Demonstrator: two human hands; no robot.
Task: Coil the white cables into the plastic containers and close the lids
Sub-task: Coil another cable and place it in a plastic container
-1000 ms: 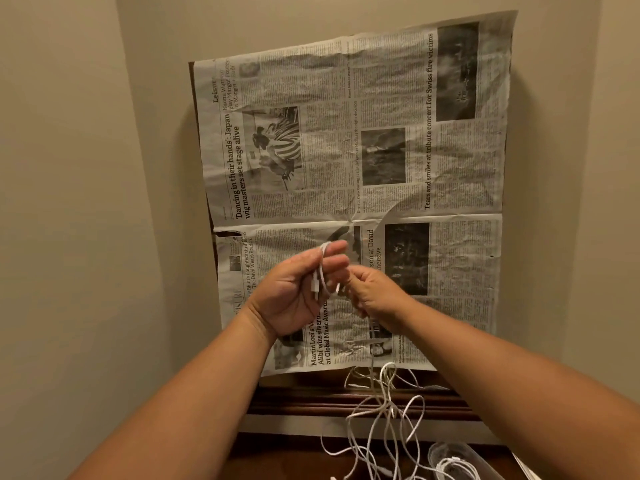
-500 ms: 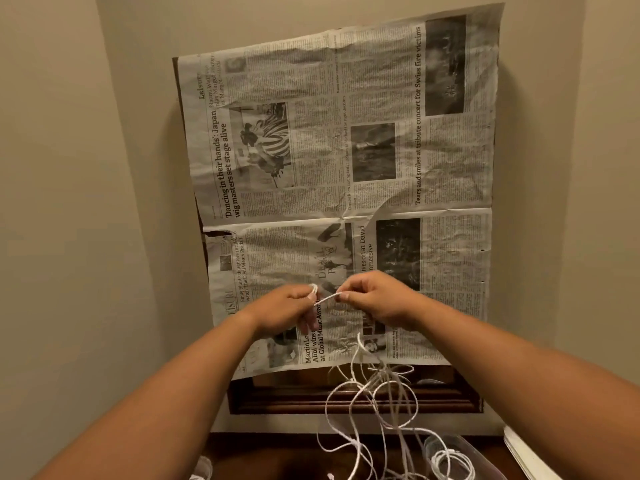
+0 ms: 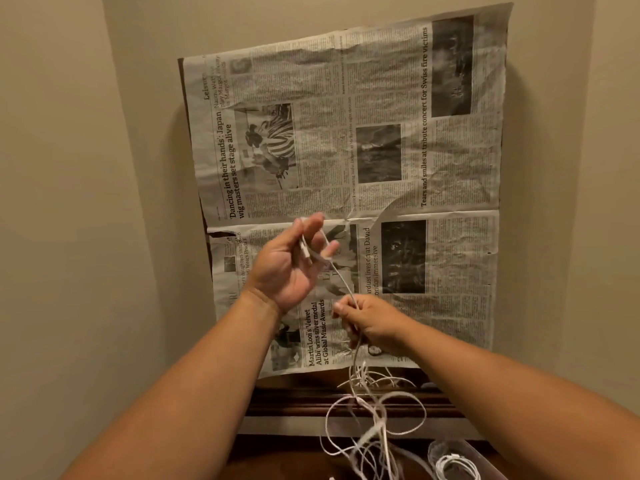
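My left hand [image 3: 289,263] is raised palm toward me, with the end of a white cable [image 3: 341,278] looped round its fingers and the plug lying against them. From there the cable runs down to my right hand [image 3: 372,322], which pinches it lower and to the right. Below my right hand the cable hangs into a loose white tangle [image 3: 369,420]. A clear plastic container [image 3: 478,457] at the bottom right holds a coiled white cable [image 3: 455,465].
A newspaper sheet [image 3: 346,168] hangs on the wall over a dark wooden frame [image 3: 346,403]. Beige walls close in at left and right. A dark wooden surface lies below, at the bottom edge.
My left hand has risen and turned palm toward me with the cable over its fingers. My right hand has dropped lower along the cable. The two hands are farther apart.
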